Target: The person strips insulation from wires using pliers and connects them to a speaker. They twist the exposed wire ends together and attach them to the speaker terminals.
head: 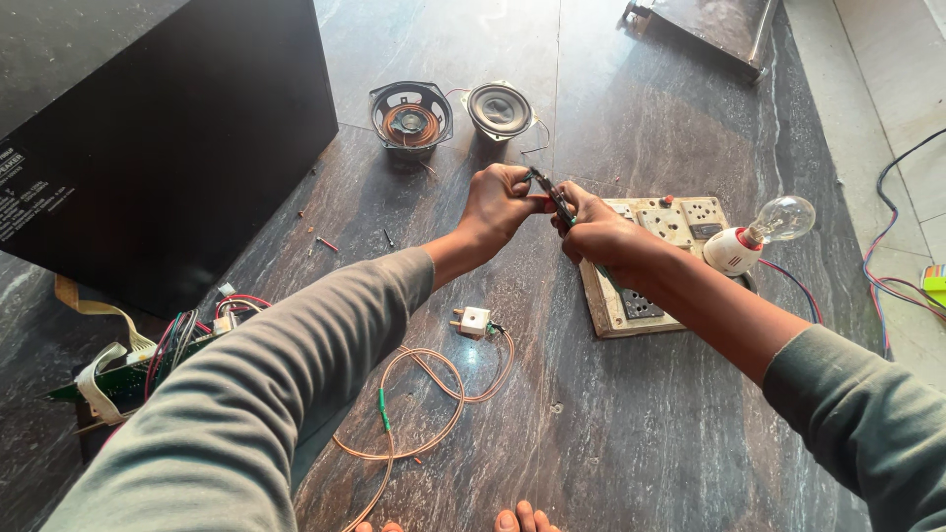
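Gripping pliers [558, 202]: both hands; switchboard [658, 258] (bulb [778, 221] attached) beneath, speakers [411, 114] beyond.

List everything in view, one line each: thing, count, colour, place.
speaker cabinet: 1, black, upper left on the floor
speaker drivers: 2, black, side by side above the hands
switchboard: 1, cream sockets on a wooden base, right of centre, under the right forearm
light bulb: 1, clear glass in a white holder, right of the switchboard
plug: 1, white, centre
wire: 1 coil, copper-coloured, leading from the plug
circuit board: 1, green, with coloured wires, lower left
hand tool: 1, dark, held between both hands
left hand: gripping the tool
right hand: gripping the tool
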